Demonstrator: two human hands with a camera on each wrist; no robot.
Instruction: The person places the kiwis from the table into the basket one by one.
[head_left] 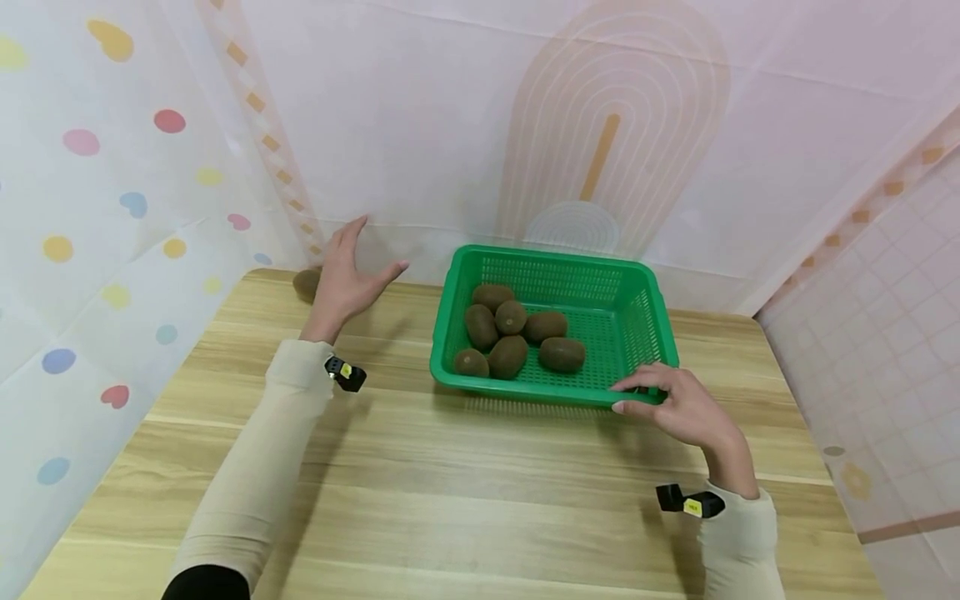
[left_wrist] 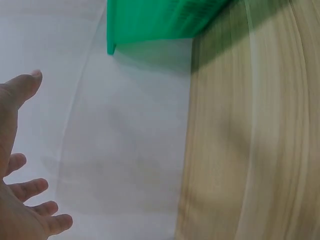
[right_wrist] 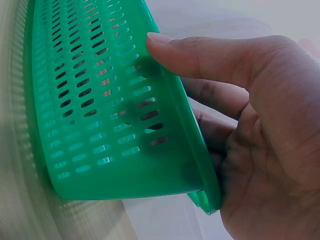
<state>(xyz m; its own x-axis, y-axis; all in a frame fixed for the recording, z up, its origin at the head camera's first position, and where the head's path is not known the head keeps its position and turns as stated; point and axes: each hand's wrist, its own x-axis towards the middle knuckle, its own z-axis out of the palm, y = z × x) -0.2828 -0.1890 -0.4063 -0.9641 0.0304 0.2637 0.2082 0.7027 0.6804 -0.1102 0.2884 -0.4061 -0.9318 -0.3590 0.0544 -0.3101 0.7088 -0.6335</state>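
A green plastic basket [head_left: 540, 392] with slotted walls holds several brown kiwis [head_left: 562, 355], mostly gathered in its left half. My right hand [head_left: 686, 404] grips the basket's front right corner. In the right wrist view the thumb [right_wrist: 200, 57] presses the outside of the rim while the other fingers reach over to the inner side. My left hand [head_left: 347, 283] is raised at the back left with its fingers spread and nothing in them. Partly hidden behind that hand, a single kiwi [head_left: 305, 285] lies at the table's back left corner.
The basket stands near the back of a wood-grain table [head_left: 465, 500]. A pale printed cloth [head_left: 420, 125] hangs right behind the table, with a dotted cloth [head_left: 112, 250] on the left and a checked one [head_left: 900, 333] on the right.
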